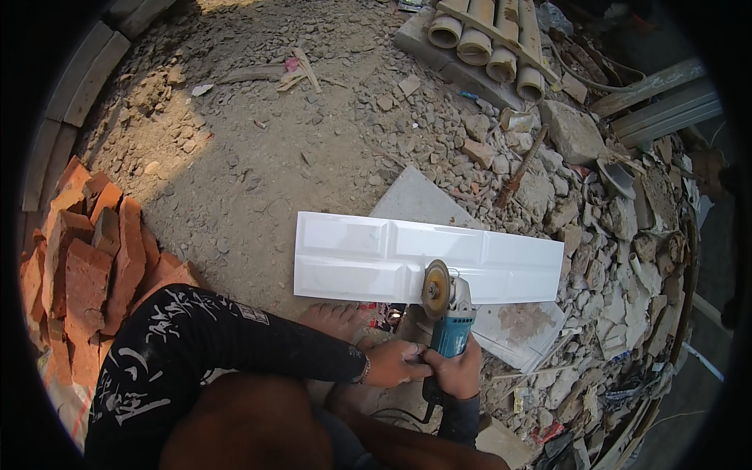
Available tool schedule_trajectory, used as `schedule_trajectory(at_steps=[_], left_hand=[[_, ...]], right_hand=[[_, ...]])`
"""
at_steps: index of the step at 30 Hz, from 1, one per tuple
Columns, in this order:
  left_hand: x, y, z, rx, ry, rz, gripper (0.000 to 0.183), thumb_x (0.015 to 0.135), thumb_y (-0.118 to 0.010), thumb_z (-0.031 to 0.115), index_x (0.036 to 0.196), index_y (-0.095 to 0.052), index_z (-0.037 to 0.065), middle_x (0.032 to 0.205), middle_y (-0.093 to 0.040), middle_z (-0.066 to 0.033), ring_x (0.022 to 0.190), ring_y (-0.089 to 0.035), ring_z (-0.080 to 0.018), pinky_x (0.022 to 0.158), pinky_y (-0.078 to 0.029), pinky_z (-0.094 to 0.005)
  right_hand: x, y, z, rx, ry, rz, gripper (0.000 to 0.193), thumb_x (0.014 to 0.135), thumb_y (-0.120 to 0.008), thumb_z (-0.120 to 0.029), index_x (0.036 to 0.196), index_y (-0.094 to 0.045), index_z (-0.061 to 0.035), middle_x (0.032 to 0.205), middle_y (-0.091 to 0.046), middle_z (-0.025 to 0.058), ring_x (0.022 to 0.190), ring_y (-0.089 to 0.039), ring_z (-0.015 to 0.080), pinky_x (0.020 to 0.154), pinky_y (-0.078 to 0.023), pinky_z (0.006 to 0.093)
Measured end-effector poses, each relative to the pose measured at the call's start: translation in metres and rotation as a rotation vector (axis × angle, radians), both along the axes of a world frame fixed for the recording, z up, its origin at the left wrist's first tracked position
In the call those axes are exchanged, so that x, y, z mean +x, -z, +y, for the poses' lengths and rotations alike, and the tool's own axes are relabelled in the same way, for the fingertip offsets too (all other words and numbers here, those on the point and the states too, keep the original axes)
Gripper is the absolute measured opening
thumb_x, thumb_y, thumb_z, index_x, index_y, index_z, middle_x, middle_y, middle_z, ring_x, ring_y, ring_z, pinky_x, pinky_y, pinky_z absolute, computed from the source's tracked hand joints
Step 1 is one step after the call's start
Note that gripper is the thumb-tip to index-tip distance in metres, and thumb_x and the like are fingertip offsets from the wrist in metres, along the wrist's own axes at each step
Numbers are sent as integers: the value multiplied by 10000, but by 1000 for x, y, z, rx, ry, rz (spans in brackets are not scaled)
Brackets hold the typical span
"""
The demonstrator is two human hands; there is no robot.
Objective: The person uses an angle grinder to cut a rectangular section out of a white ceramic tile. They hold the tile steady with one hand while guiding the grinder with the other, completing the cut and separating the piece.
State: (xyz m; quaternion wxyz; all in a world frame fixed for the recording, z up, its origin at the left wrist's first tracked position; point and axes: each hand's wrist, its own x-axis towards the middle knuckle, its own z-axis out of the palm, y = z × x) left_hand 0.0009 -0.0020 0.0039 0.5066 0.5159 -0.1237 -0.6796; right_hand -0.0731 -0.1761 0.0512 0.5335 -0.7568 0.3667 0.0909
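Note:
My right hand (460, 370) is wrapped round the teal body of an angle grinder (449, 335). Its round cutting disc (433, 291) stands on edge over the lower middle of a long white tile (345, 235) with raised rectangular panels. Whether the disc touches the tile or spins, I cannot tell. My left hand (392, 363) is closed, its fingertips against the grinder's side by the right thumb; what they pinch, if anything, is hidden. The tile lies across a pale grey slab (423, 197), which shows above and below it.
Broken orange bricks (98, 274) are heaped at left. Rubble (548, 376) covers the right side. Several pipes (475, 43) lie on a concrete block at the top. My bare foot (333, 319) is close to the tile's lower edge. A black cord (395, 413) trails below the grinder.

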Motion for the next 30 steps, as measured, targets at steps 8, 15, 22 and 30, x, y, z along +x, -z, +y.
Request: schedule_trajectory(at_steps=[8,15,22,30], left_hand=[[-2,10,11,-11,141,84,560,1066,-767,425,1477,-628,71,1080,-782,-54,896,-669,-87,814,-533,-272],[25,33,42,47,471,81,662,1064,-746,456,1577,-583,70,1481,-666,-209,1397,-604,-232,1145,-474,-357],[56,1,137,344,-641,600,713,1113,-692,373,1657,-379,36,1661,-461,-207,1556,-450,-353,1305,-385,-489],[84,7,128,378,-1080,204,510,1137,-673,271,1511,-496,-28,1485,-605,-170,1337,-642,-275,1167,-555,-443]], right_hand=[[-3,-3,-1,-12,-35,-16,403,722,-841,-97,1066,-681,36,863,-738,102,751,-684,177,740,-579,359],[-10,-10,2,-30,1,47,379,727,-848,-76,1058,-686,13,906,-745,98,803,-702,171,785,-579,345],[-34,-29,-15,31,160,67,451,735,-896,-63,1121,-671,1,931,-725,51,800,-689,174,777,-578,351],[-53,-30,-28,77,276,75,468,744,-879,-8,1152,-647,1,936,-736,61,800,-709,174,766,-588,347]])
